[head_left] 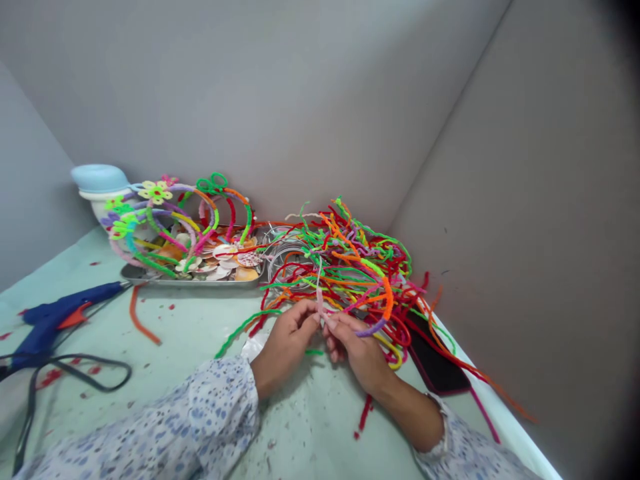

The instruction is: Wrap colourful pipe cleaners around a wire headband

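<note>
Both grips pinched shut, left hand (285,348) and right hand (357,353) on a pink pipe cleaner (319,300), tangled pipe-cleaner heap (350,267) just beyond, blue glue gun (55,327) left of heap

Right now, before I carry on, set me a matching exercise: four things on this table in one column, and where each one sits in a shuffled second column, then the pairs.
Things:
1. blue glue gun
2. dark phone
3. metal tray
4. pink pipe cleaner

Places:
A. pinched between the left hand and right hand
B. at the back, under looped pipe-cleaner shapes
C. far left, beside a black cord
D. at the right, partly under loose pipe cleaners

Pairs: 1-C, 2-D, 3-B, 4-A
</note>
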`<state>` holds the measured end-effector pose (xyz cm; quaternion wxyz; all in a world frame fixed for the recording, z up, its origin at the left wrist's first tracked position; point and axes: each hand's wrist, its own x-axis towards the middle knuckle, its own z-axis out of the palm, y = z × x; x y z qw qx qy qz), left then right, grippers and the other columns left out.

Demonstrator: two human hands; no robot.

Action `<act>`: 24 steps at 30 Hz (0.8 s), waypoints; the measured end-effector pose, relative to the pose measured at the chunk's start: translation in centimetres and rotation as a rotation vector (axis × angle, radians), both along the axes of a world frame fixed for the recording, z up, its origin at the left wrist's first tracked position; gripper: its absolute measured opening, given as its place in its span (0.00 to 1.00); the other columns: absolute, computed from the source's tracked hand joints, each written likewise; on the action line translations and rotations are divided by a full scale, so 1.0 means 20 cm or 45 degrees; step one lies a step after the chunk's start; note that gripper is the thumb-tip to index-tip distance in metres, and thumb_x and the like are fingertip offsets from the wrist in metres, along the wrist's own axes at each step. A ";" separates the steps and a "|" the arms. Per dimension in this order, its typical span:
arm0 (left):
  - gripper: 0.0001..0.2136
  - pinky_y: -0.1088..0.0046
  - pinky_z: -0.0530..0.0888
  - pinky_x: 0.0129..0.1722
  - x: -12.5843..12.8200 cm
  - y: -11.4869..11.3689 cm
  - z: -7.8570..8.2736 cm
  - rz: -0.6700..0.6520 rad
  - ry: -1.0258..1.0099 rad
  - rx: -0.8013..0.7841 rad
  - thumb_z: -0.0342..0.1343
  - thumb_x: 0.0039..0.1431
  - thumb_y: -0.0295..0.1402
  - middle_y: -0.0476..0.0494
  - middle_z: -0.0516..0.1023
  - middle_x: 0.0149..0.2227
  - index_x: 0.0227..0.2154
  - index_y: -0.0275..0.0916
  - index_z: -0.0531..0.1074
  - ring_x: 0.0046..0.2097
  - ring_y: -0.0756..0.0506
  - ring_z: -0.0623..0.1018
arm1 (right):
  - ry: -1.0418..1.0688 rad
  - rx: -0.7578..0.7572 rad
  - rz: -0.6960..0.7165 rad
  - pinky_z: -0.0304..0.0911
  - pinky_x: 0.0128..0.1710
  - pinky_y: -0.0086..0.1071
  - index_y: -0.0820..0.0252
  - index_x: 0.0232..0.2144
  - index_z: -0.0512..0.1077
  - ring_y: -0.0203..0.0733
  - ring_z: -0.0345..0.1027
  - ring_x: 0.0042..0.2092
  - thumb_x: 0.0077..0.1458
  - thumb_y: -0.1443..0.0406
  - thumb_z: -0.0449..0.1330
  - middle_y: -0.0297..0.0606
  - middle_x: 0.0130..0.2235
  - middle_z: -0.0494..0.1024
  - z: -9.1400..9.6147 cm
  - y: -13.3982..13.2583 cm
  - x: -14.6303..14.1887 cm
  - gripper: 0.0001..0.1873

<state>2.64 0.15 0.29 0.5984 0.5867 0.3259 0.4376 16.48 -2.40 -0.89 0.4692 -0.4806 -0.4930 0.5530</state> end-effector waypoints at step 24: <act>0.09 0.78 0.58 0.22 -0.01 0.03 -0.02 -0.115 -0.044 -0.106 0.54 0.55 0.38 0.51 0.66 0.23 0.28 0.35 0.66 0.22 0.55 0.61 | 0.151 -0.039 0.059 0.55 0.19 0.24 0.62 0.24 0.67 0.30 0.59 0.19 0.53 0.57 0.54 0.30 0.20 0.66 -0.04 0.02 0.04 0.14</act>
